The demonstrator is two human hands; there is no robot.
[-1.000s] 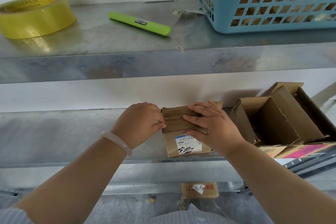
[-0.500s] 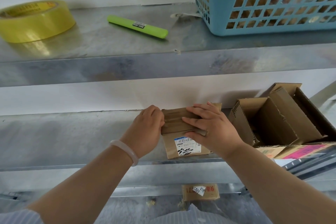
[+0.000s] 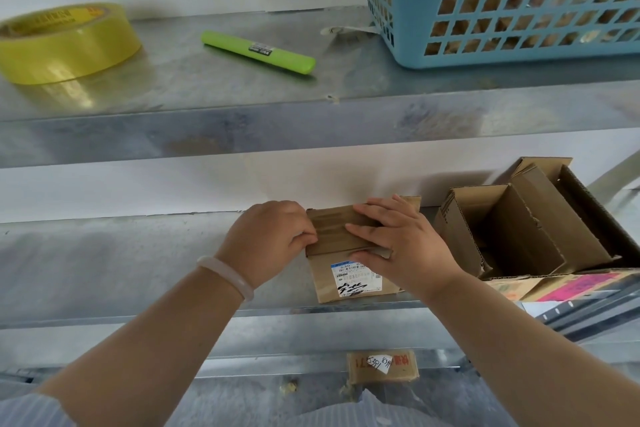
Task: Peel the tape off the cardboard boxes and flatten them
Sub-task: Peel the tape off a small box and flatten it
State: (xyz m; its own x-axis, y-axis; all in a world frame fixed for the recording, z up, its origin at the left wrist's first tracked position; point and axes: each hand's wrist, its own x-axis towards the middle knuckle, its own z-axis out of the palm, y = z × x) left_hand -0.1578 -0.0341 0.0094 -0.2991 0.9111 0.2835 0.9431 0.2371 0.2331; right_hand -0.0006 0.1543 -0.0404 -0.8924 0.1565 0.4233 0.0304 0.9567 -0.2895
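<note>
We are pinching the left top edge of the small cardboard box point(image 3: 349, 284) with the curled fingers of our left hand point(image 3: 273, 239). Our right hand point(image 3: 401, 243) is pressing flat on its top, fingers straight. The box is sitting between both hands on the lower shelf point(image 3: 104, 263). Opened boxes point(image 3: 519, 236) are standing at 3 o'clock of the hands, and a tape roll point(image 3: 65, 45) is lying at 10 o'clock.

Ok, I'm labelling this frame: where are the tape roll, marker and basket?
tape roll point(image 3: 69, 55), head view, outer yellow side.
marker point(image 3: 258, 51), head view, middle of barrel.
basket point(image 3: 412, 3), head view, solid front wall corner.
</note>
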